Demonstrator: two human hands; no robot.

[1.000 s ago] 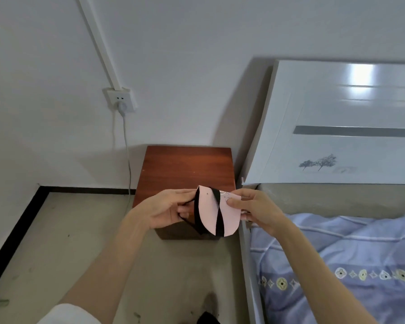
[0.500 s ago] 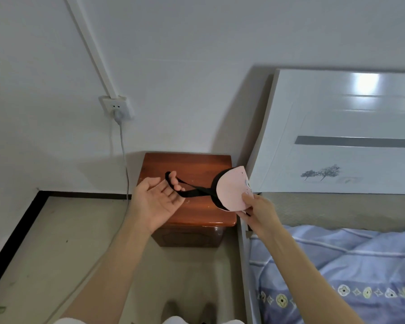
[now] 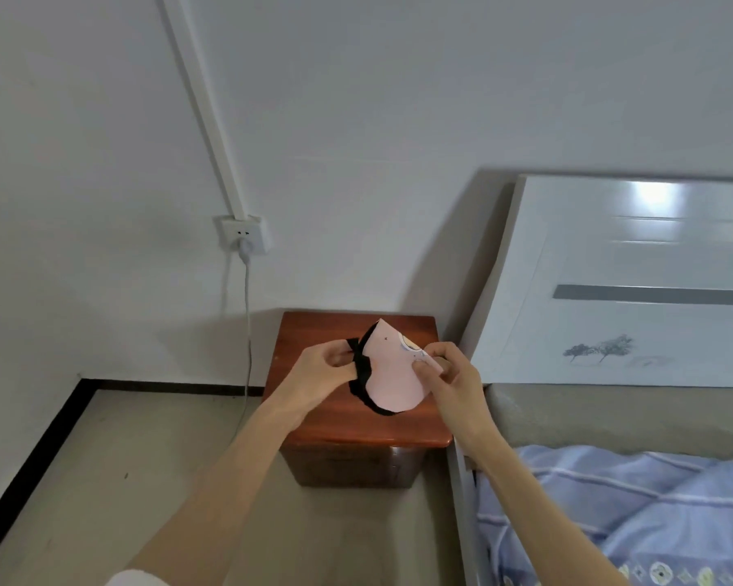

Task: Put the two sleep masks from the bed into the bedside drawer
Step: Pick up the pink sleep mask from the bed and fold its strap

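A pink sleep mask with a black strap is held folded over the top of the brown wooden bedside cabinet. My left hand pinches the black strap at the mask's left edge. My right hand grips the mask's right side with thumb and fingers. The cabinet's drawer front shows below the top and looks closed. A second mask is not in view.
A bed with a blue patterned quilt and a white headboard lies to the right of the cabinet. A wall socket with a white cable hanging down sits left of the cabinet. Beige floor stretches to the left.
My left hand, which held the strap stretched out to the left, has come in to the mask. Both hands now hold the folded mask together over the cabinet top.
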